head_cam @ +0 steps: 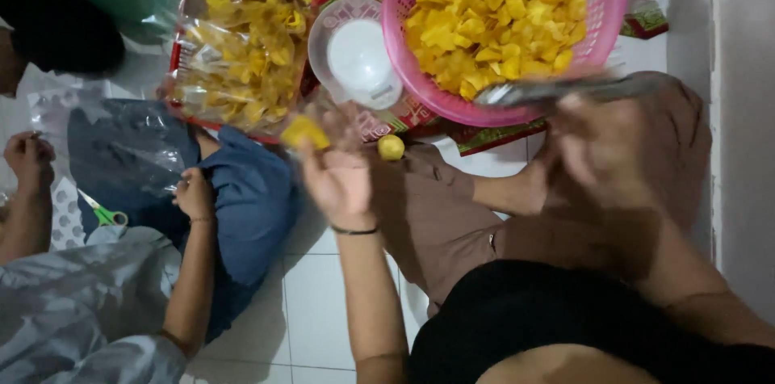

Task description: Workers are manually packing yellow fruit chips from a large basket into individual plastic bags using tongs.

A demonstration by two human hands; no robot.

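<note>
My left hand (339, 180) is raised over my lap and grips what looks like a small clear plastic bag (343, 121), blurred, with a yellow chip (303, 132) at its left edge. Another yellow chip (391, 146) is just right of that hand, above my brown trouser leg. My right hand (601, 150), blurred by motion, grips long metal tongs (549, 92) whose tip reaches the near rim of a pink basket (611, 4) heaped with yellow chips (492, 16).
A white round scale or tub (355, 57) stands left of the basket. A big clear bag of chips (242, 29) lies further left. Another person sits at left, a hand (194, 194) on a blue-clad knee, green-handled scissors (105, 213) nearby. White tiled floor (315, 303) lies below.
</note>
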